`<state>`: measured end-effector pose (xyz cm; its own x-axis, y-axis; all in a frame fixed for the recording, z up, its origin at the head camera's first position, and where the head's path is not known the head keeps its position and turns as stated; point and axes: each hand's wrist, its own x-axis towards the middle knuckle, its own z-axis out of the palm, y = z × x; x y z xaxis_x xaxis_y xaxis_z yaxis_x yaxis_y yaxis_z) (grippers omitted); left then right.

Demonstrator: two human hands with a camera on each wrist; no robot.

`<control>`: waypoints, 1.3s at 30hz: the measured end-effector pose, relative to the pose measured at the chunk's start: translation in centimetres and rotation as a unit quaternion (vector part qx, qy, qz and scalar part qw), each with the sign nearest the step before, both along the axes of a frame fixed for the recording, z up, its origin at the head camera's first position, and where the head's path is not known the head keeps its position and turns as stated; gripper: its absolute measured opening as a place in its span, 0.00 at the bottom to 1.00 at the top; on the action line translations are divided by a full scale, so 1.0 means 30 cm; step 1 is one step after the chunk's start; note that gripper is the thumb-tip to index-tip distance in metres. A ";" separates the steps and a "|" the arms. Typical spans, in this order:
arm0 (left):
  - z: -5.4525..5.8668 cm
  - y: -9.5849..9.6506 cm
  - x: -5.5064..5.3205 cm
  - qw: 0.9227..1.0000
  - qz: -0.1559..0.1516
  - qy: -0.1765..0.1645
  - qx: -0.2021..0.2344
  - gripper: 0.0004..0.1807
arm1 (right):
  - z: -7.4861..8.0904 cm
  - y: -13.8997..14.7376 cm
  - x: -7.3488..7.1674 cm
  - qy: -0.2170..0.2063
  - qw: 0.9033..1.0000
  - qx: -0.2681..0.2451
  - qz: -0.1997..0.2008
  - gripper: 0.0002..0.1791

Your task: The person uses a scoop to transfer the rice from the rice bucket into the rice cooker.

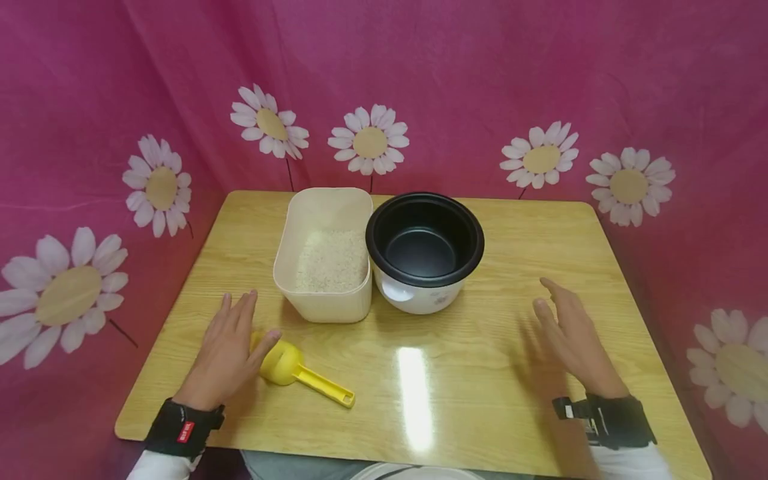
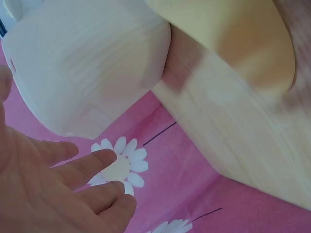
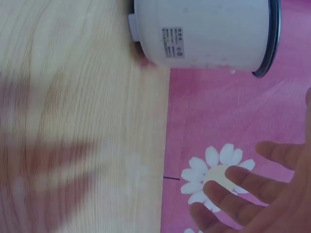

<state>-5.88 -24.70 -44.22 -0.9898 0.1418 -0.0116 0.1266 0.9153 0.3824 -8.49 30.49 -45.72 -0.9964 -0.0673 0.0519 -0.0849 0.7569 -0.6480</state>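
Hovering over the near left of the wooden table (image 1: 486, 380), the left hand (image 1: 225, 353) has its fingers extended and grasps nothing, its thumb overlapping the bowl of a yellow scoop (image 1: 288, 365) on the tabletop, while the right hand (image 1: 576, 340), likewise released, hangs at the right. Farther back, a cream bin (image 1: 327, 310) holding pale grains (image 1: 333, 267) stands just left of a white cooker (image 1: 420, 301) with a black inner pot (image 1: 420, 253), before pink cloth (image 1: 438, 80) printed with daisies (image 1: 370, 143).

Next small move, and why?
Probably bring the bare, empty left hand to grip the yellow plastic scoop: it lies closest, nothing holds it, and the cream rectangular plastic bin of pale grain stands beside a round white cooker with an empty black pot.
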 end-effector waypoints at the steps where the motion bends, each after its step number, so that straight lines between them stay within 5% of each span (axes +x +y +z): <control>1: -0.006 0.003 0.002 1.000 -0.001 -0.005 -0.002 0.48 | -0.002 -0.007 -0.004 0.000 1.000 -0.001 0.000 0.33; 8: -0.040 0.035 0.021 0.999 -0.009 -0.031 -0.026 0.46 | -0.012 -0.056 -0.048 0.008 1.000 -0.012 -0.001 0.33; 19: -0.104 0.085 0.064 0.999 -0.022 -0.011 -0.043 0.37 | 0.000 -0.148 -0.129 -0.001 1.000 -0.019 0.016 0.34; 29: -0.154 0.110 0.095 0.997 -0.024 -0.072 -0.021 0.38 | -0.007 -0.232 -0.185 0.032 0.999 -0.036 0.009 0.33; 39: -0.185 0.161 0.124 0.995 0.006 -0.097 0.011 0.33 | -0.013 -0.303 -0.236 0.012 0.998 -0.057 -0.005 0.37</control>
<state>-2.15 -19.88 -49.79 -0.9709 0.1327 -0.1993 0.0379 0.9070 0.4194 -15.57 21.39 -46.10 -0.9954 -0.0491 0.0828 -0.0941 0.6798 -0.7274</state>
